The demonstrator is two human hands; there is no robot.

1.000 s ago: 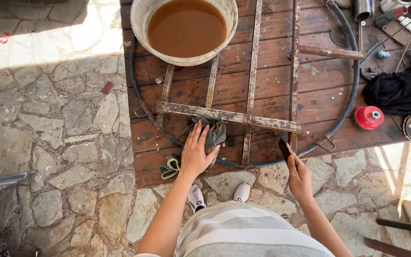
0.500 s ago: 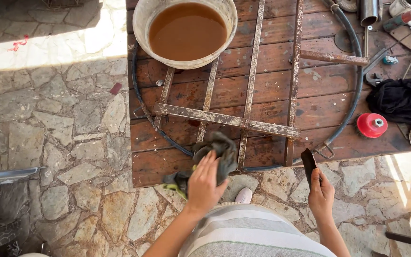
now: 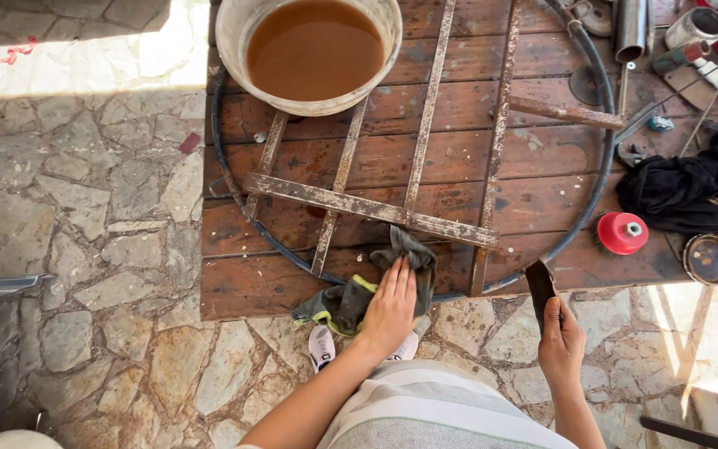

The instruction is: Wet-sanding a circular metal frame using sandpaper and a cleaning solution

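1. At near edge of the wooden table point(image 3: 292, 287), draped over its lip: dark grey rag point(image 3: 351, 301) w/ yellow-green trim. Crumpled, one end lying up on the boards against the ring, other end hanging off the edge. Part under the palm hidden; can't tell its full shape.
2. Left hand point(image 3: 390, 306): flat, fingers together and extended, palm pressed down on rag. Not gripping, just laid on top. Forearm comes up from bottom centre, elbow out of frame.
3. Right hand point(image 3: 560, 339): closed round lower end of a flat dark strip point(image 3: 539, 287), which points up toward table edge. Strip's kind hard to make out; bottom end hidden in the fist. Hand sits off the table, over the paving.
4. Round metal ring w/ rusty cross-bars point(image 3: 371, 208) lies flat on table; top arc cut off by frame, part covered by bucket.
5. Bucket point(image 3: 309, 46) of brown liquid stands on ring's far left; its top rim cut off.
6. R side of table: red round cap-like piece point(image 3: 622, 233), black cloth heap point(image 3: 691, 191), small round tin point(image 3: 710, 259); tools at far corner too cluttered to ID.
7. Below: stone paving point(image 3: 85, 249), white shoes point(image 3: 322, 345) partly hidden by striped garment.
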